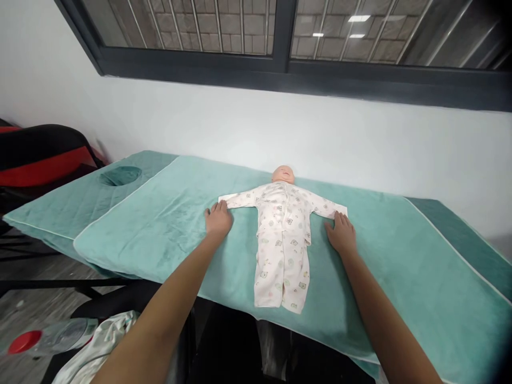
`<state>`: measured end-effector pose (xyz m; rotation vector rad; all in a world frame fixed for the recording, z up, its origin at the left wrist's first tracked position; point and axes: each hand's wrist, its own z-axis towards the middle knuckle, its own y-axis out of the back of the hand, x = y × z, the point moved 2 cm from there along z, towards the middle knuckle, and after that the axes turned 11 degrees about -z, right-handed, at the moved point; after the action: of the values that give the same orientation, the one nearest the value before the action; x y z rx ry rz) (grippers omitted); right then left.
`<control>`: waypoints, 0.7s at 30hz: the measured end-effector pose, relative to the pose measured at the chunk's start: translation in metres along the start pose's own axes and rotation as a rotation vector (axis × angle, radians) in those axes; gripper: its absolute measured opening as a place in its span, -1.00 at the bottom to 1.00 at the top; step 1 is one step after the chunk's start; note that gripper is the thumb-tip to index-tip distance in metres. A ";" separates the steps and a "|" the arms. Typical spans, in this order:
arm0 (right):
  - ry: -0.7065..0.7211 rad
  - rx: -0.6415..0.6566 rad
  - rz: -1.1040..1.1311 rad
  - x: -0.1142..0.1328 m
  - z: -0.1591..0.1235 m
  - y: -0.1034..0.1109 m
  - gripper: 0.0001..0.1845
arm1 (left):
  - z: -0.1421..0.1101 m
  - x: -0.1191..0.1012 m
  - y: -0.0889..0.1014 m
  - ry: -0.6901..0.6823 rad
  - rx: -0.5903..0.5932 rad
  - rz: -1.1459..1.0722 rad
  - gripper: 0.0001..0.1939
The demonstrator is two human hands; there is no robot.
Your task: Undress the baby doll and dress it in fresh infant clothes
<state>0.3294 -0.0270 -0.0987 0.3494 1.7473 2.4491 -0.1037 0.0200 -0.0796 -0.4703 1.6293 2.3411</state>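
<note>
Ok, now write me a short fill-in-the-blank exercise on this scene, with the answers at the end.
1. The left hand and the right hand are at opposite sleeves; the one nearer the bottle is the ____.
2. The doll lies face ____.
3. The bottle's cap is ____.
4. The wall below the window is ____.

Missing words: left; up; red; white.

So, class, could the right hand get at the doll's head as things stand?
Probably yes: the right hand is at the end of a sleeve, and only that flat sleeve and the green cover lie towards the doll's head; nothing upright blocks the way.
</note>
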 end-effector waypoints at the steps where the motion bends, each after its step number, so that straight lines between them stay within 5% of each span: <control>1: 0.039 -0.031 0.033 0.003 -0.005 0.002 -0.30 | -0.002 -0.001 0.002 0.001 -0.020 0.003 -0.48; 4: 0.226 -0.143 0.210 0.017 -0.024 0.013 -0.38 | -0.010 -0.009 0.011 -0.087 -0.078 -0.002 -0.46; 7: 0.402 -0.223 0.399 0.036 -0.046 0.028 -0.46 | -0.024 -0.024 0.015 -0.339 0.007 -0.068 -0.55; 12: 0.592 -0.316 0.415 0.072 -0.072 0.049 -0.52 | -0.059 -0.070 0.015 -0.656 0.012 -0.351 -0.65; 17: 0.659 -0.264 0.297 0.105 -0.066 0.068 -0.56 | -0.078 -0.117 0.016 -0.692 0.081 -0.543 -0.53; 21: 0.681 -0.170 0.178 0.125 -0.049 0.082 -0.71 | -0.074 -0.122 0.017 -0.627 0.092 -0.536 -0.60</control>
<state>0.1994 -0.0706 -0.0217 -0.4184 1.7379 3.0602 0.0106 -0.0578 -0.0404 -0.1034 1.1300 1.7572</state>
